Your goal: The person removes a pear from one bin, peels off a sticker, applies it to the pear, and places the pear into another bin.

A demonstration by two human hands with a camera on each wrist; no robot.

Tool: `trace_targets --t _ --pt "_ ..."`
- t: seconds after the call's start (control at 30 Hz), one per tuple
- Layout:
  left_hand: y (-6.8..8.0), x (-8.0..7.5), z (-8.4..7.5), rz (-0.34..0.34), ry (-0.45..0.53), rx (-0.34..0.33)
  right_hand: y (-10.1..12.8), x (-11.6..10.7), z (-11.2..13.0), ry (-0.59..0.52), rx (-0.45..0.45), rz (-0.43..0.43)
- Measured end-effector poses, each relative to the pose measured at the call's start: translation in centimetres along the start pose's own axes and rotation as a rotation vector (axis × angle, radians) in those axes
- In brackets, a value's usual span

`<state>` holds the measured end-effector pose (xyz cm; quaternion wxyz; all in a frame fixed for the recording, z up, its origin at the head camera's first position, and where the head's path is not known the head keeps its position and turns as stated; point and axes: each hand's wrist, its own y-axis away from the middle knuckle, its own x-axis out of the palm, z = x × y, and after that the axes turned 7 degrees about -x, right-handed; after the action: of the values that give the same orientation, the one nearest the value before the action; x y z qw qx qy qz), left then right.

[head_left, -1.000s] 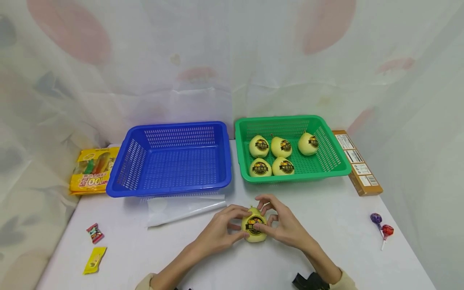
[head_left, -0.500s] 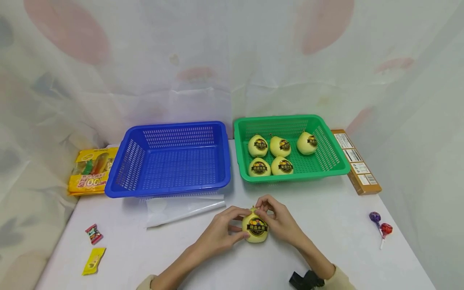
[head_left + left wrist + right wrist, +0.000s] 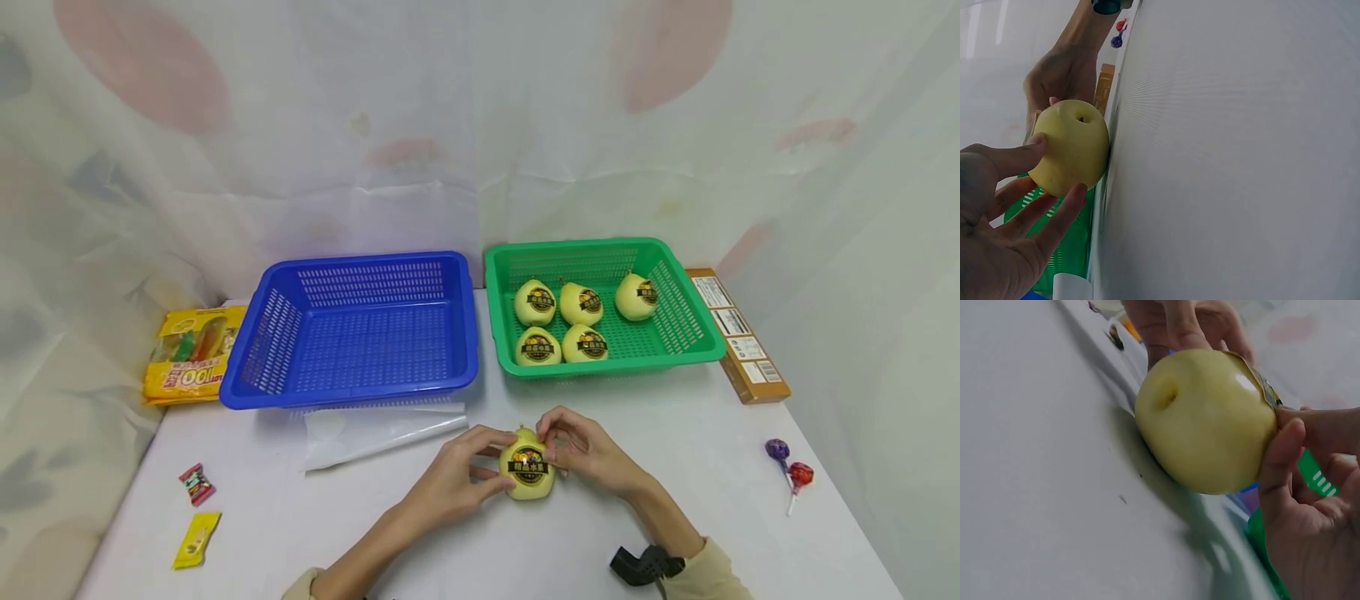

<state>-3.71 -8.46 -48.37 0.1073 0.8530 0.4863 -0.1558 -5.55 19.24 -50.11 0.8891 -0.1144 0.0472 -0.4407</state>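
A pale yellow pear (image 3: 527, 487) with a black-and-gold sticker (image 3: 528, 467) stands on the white table. My left hand (image 3: 459, 475) grips it from the left, thumb low and index finger near the top. At the pear's right side, my right hand (image 3: 592, 454) pinches the sticker's right edge between thumb and index finger. Seen from the right wrist, the sticker (image 3: 1266, 390) runs along the pear's side to those fingertips, and one edge looks slightly raised. The left wrist view shows the pear's plain base (image 3: 1075, 150); its sticker is turned away there.
Behind the hands are a blue basket (image 3: 360, 389) and a green basket (image 3: 637, 364) holding several stickered pears. A clear plastic bag (image 3: 382, 433) lies before the blue one. Snack packs (image 3: 191, 358), candies (image 3: 197, 537), lollipops (image 3: 800, 475) and a brown box (image 3: 742, 342) lie at the sides.
The right hand's thumb and fingers first shift to the pear's upper right, then draw slightly right along the sticker's edge. My left hand keeps its hold on the pear.
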Motion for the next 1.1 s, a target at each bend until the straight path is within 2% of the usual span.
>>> trace_targets --t 0.1,0.27,0.5,0.83,1.0,1.1 --pt "0.0 -0.1 0.1 0.006 0.002 0.000 -0.2 0.5 0.3 0.049 0.018 -0.019" --pt "0.0 0.0 0.1 0.008 -0.012 -0.003 -0.4 1.2 0.4 0.158 -0.003 -0.045" --pt "0.0 -0.2 0.0 0.007 -0.025 -0.014 -0.6 2.0 1.0 0.202 -0.025 -0.039" --pt "0.0 -0.2 0.0 0.005 -0.011 -0.010 -0.8 3.2 1.4 0.413 0.026 -0.160" --pt "0.0 -0.3 0.0 0.003 -0.012 -0.014 -0.9 3.5 1.3 0.390 0.047 -0.196" --pt "0.0 -0.2 0.0 0.005 -0.003 -0.009 -1.1 3.8 1.1 0.457 0.036 -0.200"
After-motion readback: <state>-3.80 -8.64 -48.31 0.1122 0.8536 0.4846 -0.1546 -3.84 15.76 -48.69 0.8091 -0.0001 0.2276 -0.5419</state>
